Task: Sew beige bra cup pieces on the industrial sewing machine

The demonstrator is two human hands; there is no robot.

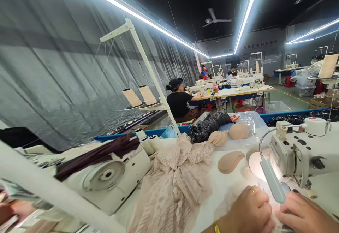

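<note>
My left hand (250,210), with a gold ring and bracelet, rests knuckles up on the white table at the bottom edge, fingers curled onto pale fabric under the machine's lamp. My right hand (304,213) lies beside it, fingers pressed flat toward the needle area of the white sewing machine (299,151). The flexible lamp (272,180) hangs between the two hands. A heap of beige lace fabric (172,183) lies to the left of my left hand. Beige foam cups (230,161) lie on the table behind the hands. What the fingers grip is hidden.
A second white sewing machine (106,176) with a dark cloth draped on it stands at left. A thread stand (148,70) holds beige cones. A black bag (209,125) and clear bin (251,120) sit behind. Other people sew at far tables (238,91).
</note>
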